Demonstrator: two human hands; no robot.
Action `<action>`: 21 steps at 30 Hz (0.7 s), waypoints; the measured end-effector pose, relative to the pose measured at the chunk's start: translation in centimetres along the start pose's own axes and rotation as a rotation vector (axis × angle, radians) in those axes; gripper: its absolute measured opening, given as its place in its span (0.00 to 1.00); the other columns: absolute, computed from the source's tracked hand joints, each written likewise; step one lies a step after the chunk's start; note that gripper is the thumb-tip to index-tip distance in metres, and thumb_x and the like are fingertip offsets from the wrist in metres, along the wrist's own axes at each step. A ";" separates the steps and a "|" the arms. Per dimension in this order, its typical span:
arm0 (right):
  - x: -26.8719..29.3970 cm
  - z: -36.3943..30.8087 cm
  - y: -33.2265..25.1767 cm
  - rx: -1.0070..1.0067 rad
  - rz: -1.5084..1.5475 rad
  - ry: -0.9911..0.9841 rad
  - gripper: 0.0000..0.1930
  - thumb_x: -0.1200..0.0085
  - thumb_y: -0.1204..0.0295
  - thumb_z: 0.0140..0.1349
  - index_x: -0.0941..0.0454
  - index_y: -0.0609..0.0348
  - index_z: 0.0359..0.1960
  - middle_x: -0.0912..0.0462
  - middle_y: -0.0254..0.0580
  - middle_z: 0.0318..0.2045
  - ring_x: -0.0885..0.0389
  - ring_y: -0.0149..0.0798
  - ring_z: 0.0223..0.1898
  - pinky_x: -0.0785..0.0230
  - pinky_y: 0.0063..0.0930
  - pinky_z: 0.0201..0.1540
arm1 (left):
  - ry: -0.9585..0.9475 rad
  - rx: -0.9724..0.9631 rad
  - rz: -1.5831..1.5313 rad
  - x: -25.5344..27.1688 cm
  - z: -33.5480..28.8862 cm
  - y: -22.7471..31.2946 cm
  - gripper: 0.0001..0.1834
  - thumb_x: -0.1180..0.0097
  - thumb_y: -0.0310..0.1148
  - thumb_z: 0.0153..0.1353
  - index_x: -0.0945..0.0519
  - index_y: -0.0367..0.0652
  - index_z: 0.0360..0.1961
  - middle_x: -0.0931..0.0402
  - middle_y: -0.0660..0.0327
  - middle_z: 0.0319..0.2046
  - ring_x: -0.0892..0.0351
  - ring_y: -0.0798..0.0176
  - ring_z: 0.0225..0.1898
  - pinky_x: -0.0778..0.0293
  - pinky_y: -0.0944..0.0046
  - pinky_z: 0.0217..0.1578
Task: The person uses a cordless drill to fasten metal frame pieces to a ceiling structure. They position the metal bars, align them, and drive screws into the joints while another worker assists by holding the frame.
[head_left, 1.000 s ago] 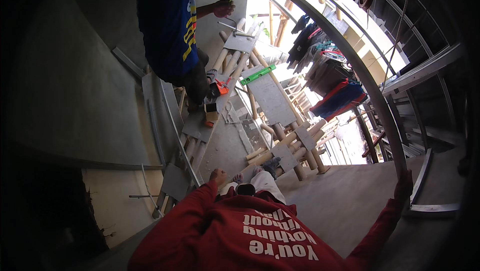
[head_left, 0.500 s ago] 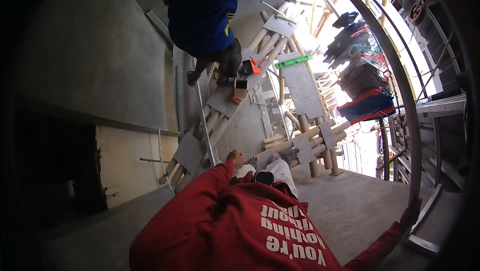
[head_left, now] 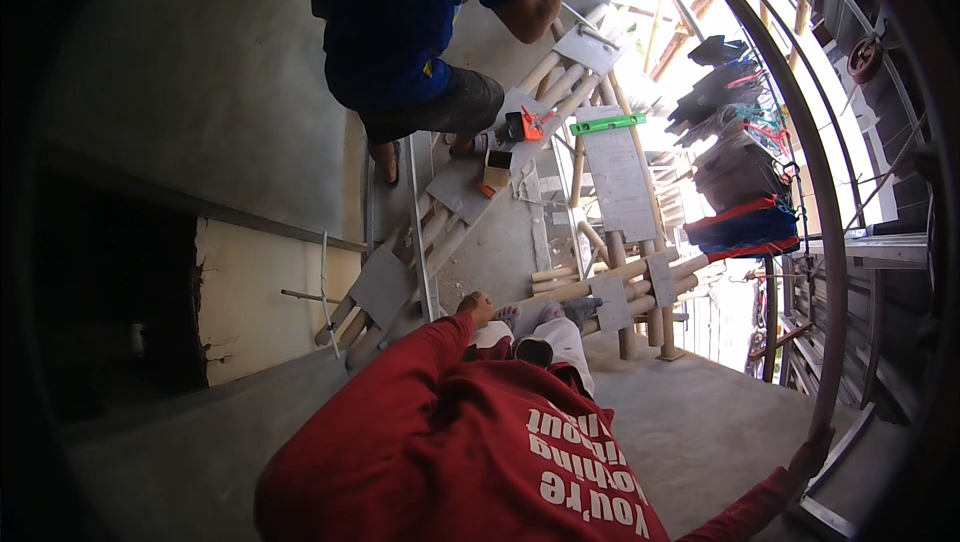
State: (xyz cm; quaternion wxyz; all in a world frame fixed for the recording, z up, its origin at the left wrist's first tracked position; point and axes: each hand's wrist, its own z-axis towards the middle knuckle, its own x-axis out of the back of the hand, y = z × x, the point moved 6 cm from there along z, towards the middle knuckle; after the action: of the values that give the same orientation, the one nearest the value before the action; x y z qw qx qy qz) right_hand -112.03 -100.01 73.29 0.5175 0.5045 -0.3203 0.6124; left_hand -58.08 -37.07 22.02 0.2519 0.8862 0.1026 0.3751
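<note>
My left hand [head_left: 478, 308] hangs low in front of me, beside my thigh, with its fingers curled. Whatever it may hold is too small to make out. Far out at the lower right, my right hand [head_left: 811, 454] is closed round the lower part of a long dark bar [head_left: 826, 242]. This bar rises past my right side to the top of the view, bowed by the lens. Near my left hand, a thin pale metal profile [head_left: 415, 212] runs up toward a co-worker.
The co-worker [head_left: 400, 32] in a blue shirt stands ahead on a pole-and-board scaffold [head_left: 465, 192]. On its boards lie an orange-and-black tool [head_left: 527, 124], a small box [head_left: 496, 167] and a green spirit level [head_left: 608, 124]. Clothes [head_left: 740, 167] hang at right; a dark opening [head_left: 120, 302] is at left.
The co-worker has straightened up, and a raised hand now shows at the top, at a thin bar. The scene has shifted slightly rightward; both my hands keep their poses.
</note>
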 end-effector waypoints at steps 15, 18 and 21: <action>1.4 -1.2 -1.5 0.057 0.005 0.106 0.31 0.67 0.46 0.75 0.32 0.59 0.65 0.23 0.55 0.58 0.25 0.55 0.59 0.32 0.43 0.60 | 0.038 -0.050 0.041 1.2 0.7 -0.4 0.13 0.45 0.36 0.53 0.15 0.40 0.31 0.17 0.45 0.32 0.15 0.46 0.36 0.21 0.53 0.40; 1.4 -1.5 -1.6 0.099 0.019 0.149 0.29 0.65 0.50 0.76 0.29 0.62 0.61 0.21 0.57 0.55 0.22 0.57 0.56 0.29 0.43 0.57 | 0.020 -0.027 0.001 1.6 0.3 0.1 0.12 0.44 0.36 0.53 0.14 0.40 0.30 0.16 0.47 0.30 0.14 0.50 0.34 0.21 0.55 0.39; 2.0 -1.9 -2.5 0.206 0.002 0.262 0.26 0.66 0.52 0.76 0.29 0.61 0.60 0.20 0.57 0.53 0.22 0.59 0.53 0.28 0.44 0.54 | -0.047 0.013 -0.051 1.6 -0.3 0.9 0.12 0.45 0.36 0.52 0.14 0.40 0.30 0.16 0.46 0.32 0.15 0.47 0.36 0.21 0.54 0.41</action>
State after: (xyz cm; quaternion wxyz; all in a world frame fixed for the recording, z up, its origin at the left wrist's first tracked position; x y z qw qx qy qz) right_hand -110.06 -97.01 74.34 0.4997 0.4704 -0.1860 0.7032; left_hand -57.18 -37.15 23.61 0.2578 0.8936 0.1215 0.3469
